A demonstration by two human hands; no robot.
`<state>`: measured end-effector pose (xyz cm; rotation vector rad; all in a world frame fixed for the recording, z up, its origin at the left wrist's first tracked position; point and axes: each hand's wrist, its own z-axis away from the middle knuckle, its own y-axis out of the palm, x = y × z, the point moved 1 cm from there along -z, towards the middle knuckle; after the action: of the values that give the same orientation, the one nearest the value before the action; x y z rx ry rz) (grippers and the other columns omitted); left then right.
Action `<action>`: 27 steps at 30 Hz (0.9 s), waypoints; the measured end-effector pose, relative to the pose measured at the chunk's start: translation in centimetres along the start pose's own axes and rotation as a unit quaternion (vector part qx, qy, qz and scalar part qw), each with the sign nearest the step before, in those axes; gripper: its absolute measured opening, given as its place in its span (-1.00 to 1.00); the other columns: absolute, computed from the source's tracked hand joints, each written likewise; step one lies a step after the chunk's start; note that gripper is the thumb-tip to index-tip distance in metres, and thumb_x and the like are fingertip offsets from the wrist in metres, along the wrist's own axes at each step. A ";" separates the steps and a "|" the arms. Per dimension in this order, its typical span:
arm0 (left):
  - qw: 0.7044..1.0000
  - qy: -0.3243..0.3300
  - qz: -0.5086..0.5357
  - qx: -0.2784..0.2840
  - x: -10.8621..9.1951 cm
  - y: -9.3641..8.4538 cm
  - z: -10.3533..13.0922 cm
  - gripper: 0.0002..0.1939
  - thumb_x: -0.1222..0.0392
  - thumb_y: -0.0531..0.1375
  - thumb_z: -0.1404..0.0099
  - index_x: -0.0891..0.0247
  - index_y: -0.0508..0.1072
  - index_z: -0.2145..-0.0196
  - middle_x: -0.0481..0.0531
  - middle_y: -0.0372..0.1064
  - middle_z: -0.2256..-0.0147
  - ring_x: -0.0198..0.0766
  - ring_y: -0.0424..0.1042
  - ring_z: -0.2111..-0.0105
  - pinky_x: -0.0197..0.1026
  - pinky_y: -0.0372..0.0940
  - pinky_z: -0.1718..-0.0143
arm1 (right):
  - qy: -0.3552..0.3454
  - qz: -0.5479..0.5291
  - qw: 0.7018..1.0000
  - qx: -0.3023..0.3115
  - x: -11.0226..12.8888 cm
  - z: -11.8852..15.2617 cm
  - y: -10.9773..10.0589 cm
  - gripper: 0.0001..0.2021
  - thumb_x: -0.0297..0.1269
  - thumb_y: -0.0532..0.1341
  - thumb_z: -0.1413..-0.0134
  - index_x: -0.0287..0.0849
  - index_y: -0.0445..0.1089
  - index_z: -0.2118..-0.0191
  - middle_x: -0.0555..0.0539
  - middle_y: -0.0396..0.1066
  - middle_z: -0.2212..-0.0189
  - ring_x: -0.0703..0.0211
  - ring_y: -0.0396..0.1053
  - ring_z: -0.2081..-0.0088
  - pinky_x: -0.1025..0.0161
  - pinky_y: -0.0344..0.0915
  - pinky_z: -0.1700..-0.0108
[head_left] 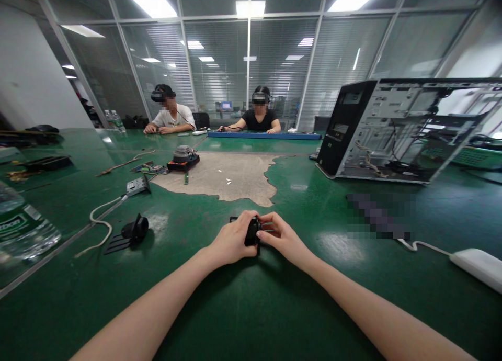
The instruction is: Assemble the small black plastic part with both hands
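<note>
1. Small black part (252,231): held between both hands just above the green table (251,308), near its front centre; exact type too small to tell.
2. Left hand (232,241): fingers curled narrow around the part's left side, thumb on top.
3. Right hand (281,236): fingers (270,221) pinched onto the part's right edge, touching the left hand's thumb.
4. Both forearms bare, converging from the lower corners of the view.
5. Left of the hands: black bracket piece (131,231) flat on the table, just beside a white cable (102,224).
6. Further left: clear water bottle (23,227) lying on its side.
7. Ahead: worn bare patch (223,178) in the table surface, red-and-black fan unit (183,159) at its far left edge.
8. Right rear: open computer case (408,128), side panel off, standing well apart from the hands.
9. Right front: white device (476,267) with cord.
10. Far end: two seated persons wearing headsets, hands on the table.
</note>
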<state>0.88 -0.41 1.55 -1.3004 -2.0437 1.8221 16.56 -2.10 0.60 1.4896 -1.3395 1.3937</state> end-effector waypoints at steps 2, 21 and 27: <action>1.000 -0.002 -0.003 0.001 0.0 0.0 0.0 -0.38 0.22 0.15 0.04 0.12 0.00 0.03 0.01 0.17 0.10 -0.19 0.35 0.31 -0.19 0.24 0.33 | -0.009 -0.010 1.000 0.014 0.1 0.1 0.0 -0.75 -0.27 0.23 0.14 -0.12 0.17 0.30 0.01 0.27 0.29 0.23 0.32 0.24 0.17 0.27 0.14; 1.000 -0.003 0.001 0.000 0.0 0.0 0.0 -0.41 0.20 0.15 0.02 0.12 0.01 0.03 0.01 0.17 0.10 -0.19 0.36 0.30 -0.20 0.24 0.33 | -0.008 -0.019 1.000 0.006 0.0 0.1 0.0 -0.77 -0.28 0.22 0.13 -0.12 0.16 0.32 0.02 0.28 0.31 0.22 0.33 0.25 0.19 0.27 0.17; 1.000 0.000 0.006 -0.001 0.0 0.0 0.0 -0.42 0.19 0.15 0.01 0.13 0.01 0.03 0.01 0.18 0.11 -0.19 0.35 0.29 -0.19 0.25 0.32 | -0.008 0.000 1.000 -0.008 0.0 0.0 0.1 -0.77 -0.26 0.20 0.11 -0.12 0.17 0.29 -0.01 0.28 0.28 0.21 0.30 0.20 0.18 0.27 0.14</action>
<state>0.93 -0.40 1.56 -1.3148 -2.0432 1.8260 16.50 -2.10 0.63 1.4929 -1.3587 1.3699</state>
